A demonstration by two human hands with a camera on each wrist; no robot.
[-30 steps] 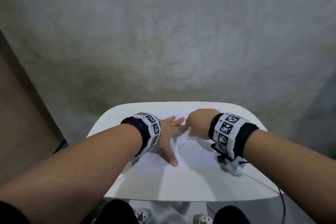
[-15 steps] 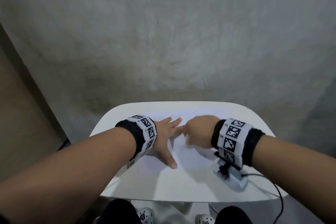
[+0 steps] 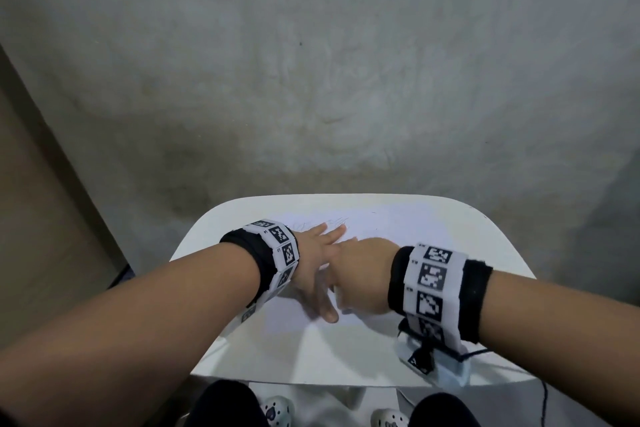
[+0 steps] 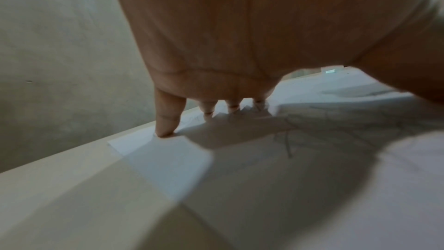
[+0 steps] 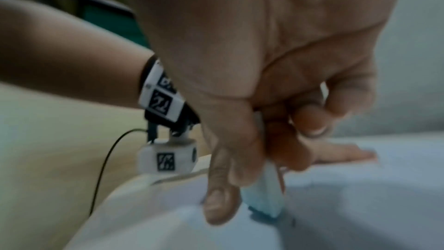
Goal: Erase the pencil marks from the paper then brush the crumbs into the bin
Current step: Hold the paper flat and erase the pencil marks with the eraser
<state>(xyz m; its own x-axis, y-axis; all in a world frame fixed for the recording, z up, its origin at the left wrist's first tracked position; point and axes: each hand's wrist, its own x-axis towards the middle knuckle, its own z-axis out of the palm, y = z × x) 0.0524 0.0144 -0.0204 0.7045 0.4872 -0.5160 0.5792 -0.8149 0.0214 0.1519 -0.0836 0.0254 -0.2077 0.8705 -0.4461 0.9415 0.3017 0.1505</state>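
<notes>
The paper lies flat on the white table, which stands against a grey wall. Faint pencil marks cross the sheet near its middle; further marks show at its far edge in the head view. The left hand rests palm-down on the paper with its fingers straight and spread, the fingertips pressing the sheet near its far left corner. The right hand sits just beside the left, touching it. Its thumb and curled fingers pinch a pale blue-white eraser, held upright with its lower end against the paper. Both wrists carry black bands with square-patterned markers. A small white camera unit hangs under the left wrist with a thin black cable attached.
</notes>
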